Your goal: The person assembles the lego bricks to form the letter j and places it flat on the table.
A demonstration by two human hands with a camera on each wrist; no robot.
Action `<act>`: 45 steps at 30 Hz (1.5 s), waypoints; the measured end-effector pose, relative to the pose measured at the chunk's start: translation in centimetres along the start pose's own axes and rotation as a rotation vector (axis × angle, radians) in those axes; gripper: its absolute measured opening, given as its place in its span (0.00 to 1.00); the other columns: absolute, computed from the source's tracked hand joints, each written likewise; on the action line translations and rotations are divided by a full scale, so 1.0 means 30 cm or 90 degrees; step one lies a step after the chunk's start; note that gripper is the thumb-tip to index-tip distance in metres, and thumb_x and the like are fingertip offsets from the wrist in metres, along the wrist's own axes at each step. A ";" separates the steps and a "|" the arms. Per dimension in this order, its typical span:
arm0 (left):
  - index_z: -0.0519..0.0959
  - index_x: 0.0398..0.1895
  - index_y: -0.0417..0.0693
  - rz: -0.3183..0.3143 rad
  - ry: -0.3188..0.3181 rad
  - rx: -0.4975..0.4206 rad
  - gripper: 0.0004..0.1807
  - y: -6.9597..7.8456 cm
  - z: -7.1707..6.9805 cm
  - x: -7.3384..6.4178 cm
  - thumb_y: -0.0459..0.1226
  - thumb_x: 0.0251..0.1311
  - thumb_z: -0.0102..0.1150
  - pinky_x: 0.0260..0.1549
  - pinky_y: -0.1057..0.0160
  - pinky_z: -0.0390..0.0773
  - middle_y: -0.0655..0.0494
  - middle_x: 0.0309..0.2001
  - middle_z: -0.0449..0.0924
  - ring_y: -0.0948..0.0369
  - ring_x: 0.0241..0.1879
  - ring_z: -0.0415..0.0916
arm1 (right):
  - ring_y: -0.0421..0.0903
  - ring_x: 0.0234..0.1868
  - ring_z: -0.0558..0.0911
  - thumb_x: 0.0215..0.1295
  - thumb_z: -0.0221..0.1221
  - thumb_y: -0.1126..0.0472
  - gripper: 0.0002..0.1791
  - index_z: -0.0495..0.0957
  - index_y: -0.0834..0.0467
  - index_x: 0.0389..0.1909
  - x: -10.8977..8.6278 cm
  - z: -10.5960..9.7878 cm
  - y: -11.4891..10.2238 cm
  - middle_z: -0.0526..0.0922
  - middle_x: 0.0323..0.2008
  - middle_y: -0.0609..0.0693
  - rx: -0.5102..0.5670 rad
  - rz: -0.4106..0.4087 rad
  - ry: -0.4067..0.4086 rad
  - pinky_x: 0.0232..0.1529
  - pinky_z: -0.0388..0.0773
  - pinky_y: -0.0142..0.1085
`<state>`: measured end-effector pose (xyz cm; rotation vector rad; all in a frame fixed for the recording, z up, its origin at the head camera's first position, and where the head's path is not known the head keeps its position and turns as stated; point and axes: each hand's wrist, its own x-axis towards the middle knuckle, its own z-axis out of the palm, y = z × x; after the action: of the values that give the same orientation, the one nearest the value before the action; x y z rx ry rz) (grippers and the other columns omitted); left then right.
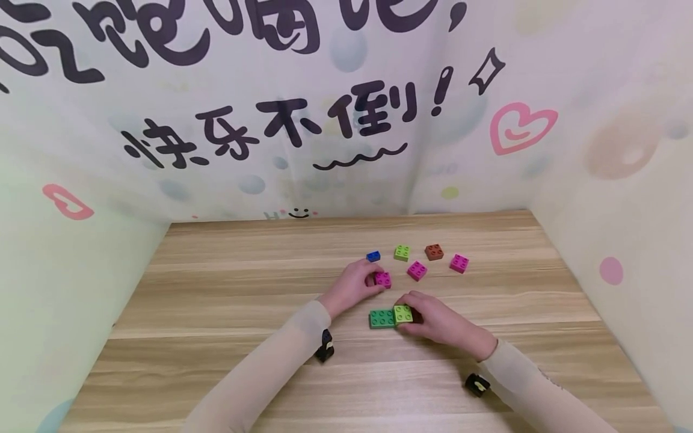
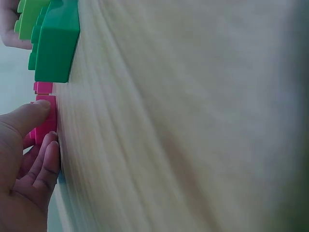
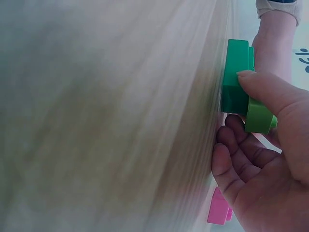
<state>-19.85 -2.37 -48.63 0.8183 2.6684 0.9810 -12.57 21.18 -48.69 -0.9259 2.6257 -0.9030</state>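
My left hand (image 1: 353, 287) pinches a pink toy building block (image 1: 383, 280) at the middle of the table, thumb on its near side in the left wrist view. Closer to me lies a longer dark green block (image 1: 381, 319). On its right end sits a lime green block (image 1: 403, 314), overhanging to the right. My right hand (image 1: 444, 320) grips this pair at that end, the thumb against the dark green side in the right wrist view and the fingers curled around the far side and below the lime block (image 3: 258, 121).
Beyond my hands lie a small blue block (image 1: 373, 256), another lime block (image 1: 402, 252), a brown block (image 1: 434, 251) and two more pink blocks, one in the middle (image 1: 417, 270) and one at right (image 1: 459, 263). A printed cloth (image 1: 346, 180) walls the wooden table's back edge.
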 end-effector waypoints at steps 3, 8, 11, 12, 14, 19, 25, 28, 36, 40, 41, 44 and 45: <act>0.82 0.59 0.41 0.012 0.002 0.002 0.22 -0.010 0.003 -0.017 0.41 0.65 0.71 0.37 0.69 0.76 0.54 0.43 0.80 0.64 0.37 0.74 | 0.37 0.40 0.76 0.68 0.69 0.56 0.17 0.80 0.57 0.53 0.000 0.001 0.000 0.80 0.42 0.41 -0.002 -0.002 0.000 0.43 0.79 0.35; 0.83 0.57 0.41 0.024 0.002 -0.009 0.21 -0.019 -0.002 -0.049 0.39 0.64 0.72 0.38 0.68 0.77 0.52 0.45 0.81 0.63 0.38 0.75 | 0.37 0.40 0.76 0.68 0.69 0.56 0.17 0.80 0.57 0.53 0.000 -0.001 -0.004 0.80 0.42 0.42 -0.003 -0.002 -0.001 0.43 0.79 0.35; 0.83 0.58 0.42 0.022 -0.002 -0.009 0.20 -0.023 -0.007 -0.072 0.40 0.65 0.71 0.41 0.67 0.77 0.52 0.48 0.82 0.62 0.41 0.75 | 0.37 0.41 0.77 0.68 0.69 0.56 0.18 0.80 0.58 0.54 0.000 -0.001 -0.005 0.81 0.42 0.42 -0.002 0.001 -0.002 0.44 0.80 0.35; 0.83 0.58 0.43 0.018 -0.002 -0.012 0.20 -0.025 -0.009 -0.081 0.40 0.65 0.71 0.42 0.67 0.77 0.52 0.49 0.82 0.62 0.42 0.75 | 0.37 0.41 0.77 0.68 0.69 0.56 0.18 0.80 0.58 0.54 0.000 0.000 -0.004 0.81 0.42 0.42 -0.003 0.001 -0.002 0.44 0.80 0.35; 0.83 0.59 0.43 0.011 -0.005 -0.017 0.21 -0.029 -0.012 -0.097 0.40 0.65 0.71 0.42 0.67 0.78 0.52 0.49 0.81 0.62 0.42 0.75 | 0.37 0.41 0.77 0.68 0.69 0.56 0.18 0.80 0.58 0.54 0.000 0.000 -0.005 0.80 0.42 0.42 -0.003 0.000 -0.001 0.44 0.80 0.35; 0.82 0.60 0.44 -0.001 0.001 -0.025 0.22 -0.030 -0.024 -0.136 0.40 0.65 0.71 0.42 0.66 0.78 0.53 0.50 0.81 0.62 0.43 0.75 | 0.37 0.41 0.77 0.68 0.69 0.56 0.17 0.80 0.58 0.54 0.000 0.001 -0.005 0.80 0.42 0.42 -0.004 -0.006 0.002 0.44 0.80 0.35; 0.83 0.59 0.43 0.014 0.014 -0.031 0.21 -0.021 -0.037 -0.186 0.38 0.64 0.72 0.44 0.63 0.78 0.50 0.51 0.82 0.58 0.45 0.77 | 0.37 0.41 0.77 0.68 0.69 0.57 0.18 0.80 0.58 0.54 0.000 0.001 -0.005 0.81 0.42 0.42 -0.002 -0.004 0.001 0.44 0.80 0.35; 0.83 0.58 0.43 0.014 0.021 -0.049 0.20 -0.016 -0.041 -0.210 0.37 0.64 0.72 0.43 0.65 0.78 0.53 0.48 0.81 0.59 0.44 0.77 | 0.37 0.41 0.77 0.68 0.69 0.56 0.18 0.80 0.58 0.54 -0.001 0.001 -0.005 0.81 0.42 0.42 -0.001 0.000 -0.002 0.45 0.80 0.35; 0.84 0.56 0.44 0.032 0.046 -0.085 0.19 0.012 -0.045 -0.257 0.36 0.63 0.73 0.42 0.65 0.80 0.54 0.48 0.82 0.61 0.43 0.78 | 0.37 0.41 0.77 0.69 0.69 0.56 0.18 0.80 0.58 0.55 0.002 0.000 -0.004 0.80 0.42 0.41 0.003 0.004 -0.003 0.44 0.80 0.35; 0.84 0.55 0.44 0.044 0.037 -0.093 0.18 0.031 -0.042 -0.273 0.36 0.63 0.73 0.41 0.64 0.81 0.55 0.45 0.81 0.60 0.42 0.79 | 0.37 0.41 0.77 0.69 0.68 0.56 0.18 0.79 0.58 0.56 0.007 -0.001 -0.003 0.80 0.42 0.42 0.010 0.008 -0.007 0.43 0.79 0.35; 0.84 0.55 0.44 0.046 0.034 -0.092 0.18 0.035 -0.041 -0.276 0.36 0.63 0.73 0.41 0.63 0.81 0.56 0.45 0.81 0.59 0.41 0.79 | 0.37 0.40 0.77 0.70 0.68 0.56 0.18 0.79 0.57 0.56 0.008 -0.001 -0.002 0.80 0.42 0.42 0.013 0.010 -0.007 0.43 0.79 0.35; 0.84 0.55 0.44 0.056 0.032 -0.089 0.18 0.043 -0.036 -0.281 0.36 0.63 0.73 0.40 0.63 0.81 0.56 0.43 0.80 0.59 0.41 0.78 | 0.37 0.40 0.77 0.70 0.68 0.55 0.18 0.79 0.57 0.56 0.010 -0.002 -0.001 0.81 0.43 0.42 0.014 0.016 -0.009 0.43 0.79 0.34; 0.84 0.55 0.44 0.059 0.033 -0.089 0.18 0.045 -0.035 -0.283 0.35 0.63 0.73 0.40 0.64 0.81 0.56 0.43 0.80 0.59 0.41 0.78 | 0.37 0.40 0.77 0.70 0.68 0.55 0.18 0.79 0.56 0.56 0.011 -0.003 -0.002 0.81 0.43 0.42 0.015 0.018 -0.010 0.43 0.79 0.34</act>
<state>-12.57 -6.79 -47.11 0.9043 2.5893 1.2106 -12.83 20.97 -48.59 -0.8851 2.6028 -0.9142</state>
